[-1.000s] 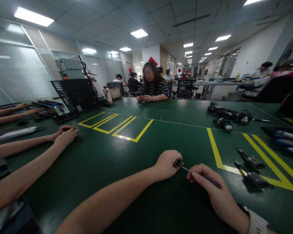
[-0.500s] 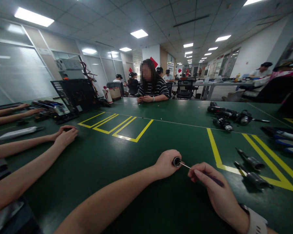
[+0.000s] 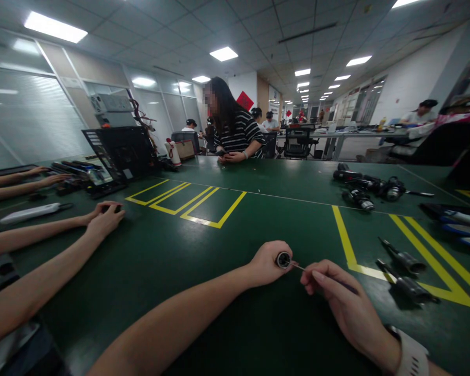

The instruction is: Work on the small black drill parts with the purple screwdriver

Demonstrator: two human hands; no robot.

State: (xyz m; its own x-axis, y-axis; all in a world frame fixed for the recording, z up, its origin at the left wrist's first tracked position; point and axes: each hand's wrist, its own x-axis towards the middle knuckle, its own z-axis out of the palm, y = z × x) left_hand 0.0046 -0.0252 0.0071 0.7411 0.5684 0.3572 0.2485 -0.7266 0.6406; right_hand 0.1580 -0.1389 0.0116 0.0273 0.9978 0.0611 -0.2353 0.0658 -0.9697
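Note:
My left hand (image 3: 267,264) is closed around a dark cylindrical part (image 3: 283,260), whose round open end with a metallic rim faces me. Most of that part is hidden inside the fist. In my right hand (image 3: 339,293) is a thin screwdriver (image 3: 296,267), pinched between thumb and fingers; its slim metal shaft points left and its tip reaches into the part's open end. The dark handle is mostly covered by my palm. To the right of my hands lie two dark metal cylindrical pieces with narrow stems, one (image 3: 409,261) behind the other (image 3: 414,290).
The green table (image 3: 172,271) bears yellow tape outlines (image 3: 219,225). Several black tool-like assemblies (image 3: 360,188) lie at the back right. Another person's hands (image 3: 105,216) work at the left, near a white device (image 3: 31,213) and a black frame (image 3: 121,154). A person (image 3: 235,125) sits opposite.
The screwdriver's shaft and my right hand have shifted slightly; the open end of the cylindrical part is turned a little more toward me. The person opposite has leaned left.

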